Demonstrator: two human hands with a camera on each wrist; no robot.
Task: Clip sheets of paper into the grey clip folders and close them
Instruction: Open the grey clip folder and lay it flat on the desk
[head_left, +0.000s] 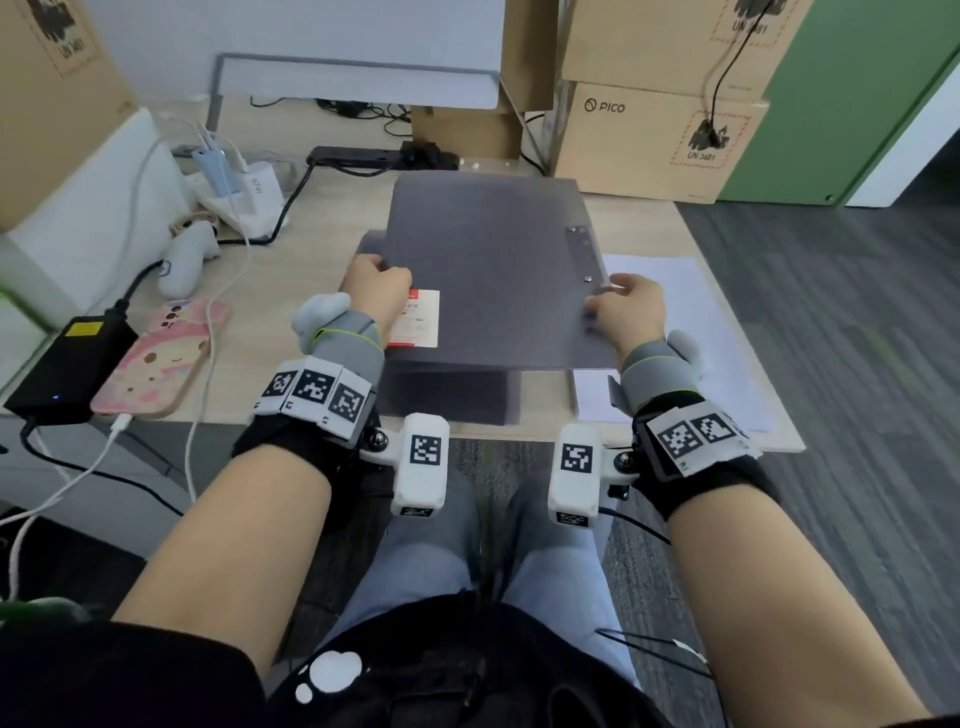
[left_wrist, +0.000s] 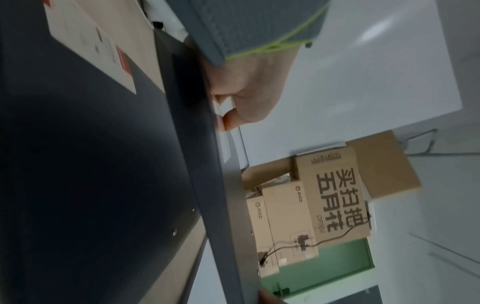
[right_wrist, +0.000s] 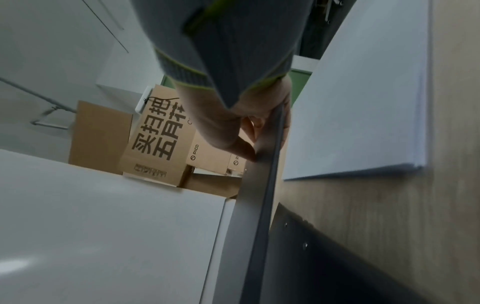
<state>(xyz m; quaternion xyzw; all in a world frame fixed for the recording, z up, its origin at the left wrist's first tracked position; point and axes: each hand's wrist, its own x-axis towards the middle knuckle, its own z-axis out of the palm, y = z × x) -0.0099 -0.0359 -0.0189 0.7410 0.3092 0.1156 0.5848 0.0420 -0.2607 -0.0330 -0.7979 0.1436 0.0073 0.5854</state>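
I hold a grey clip folder (head_left: 493, 270) closed and lifted off the table, one hand on each side. My left hand (head_left: 376, 288) pinches its left edge, thumb on top; the left wrist view shows that hand (left_wrist: 246, 98) on the folder's rim (left_wrist: 226, 205). My right hand (head_left: 623, 306) grips the right edge just below the riveted clip strip (head_left: 584, 252); the right wrist view shows its fingers (right_wrist: 233, 131) on the rim (right_wrist: 262, 205). A second grey folder (head_left: 447, 397) lies underneath. A stack of white paper (head_left: 691, 322) (right_wrist: 363, 102) lies to the right.
A red and white label (head_left: 415, 319) shows beside my left hand. On the wooden table (head_left: 311, 249) to the left are a pink-cased phone (head_left: 161, 358), a black power block (head_left: 67, 364), cables and a white controller (head_left: 184, 257). Cardboard boxes (head_left: 649, 140) stand at the back right.
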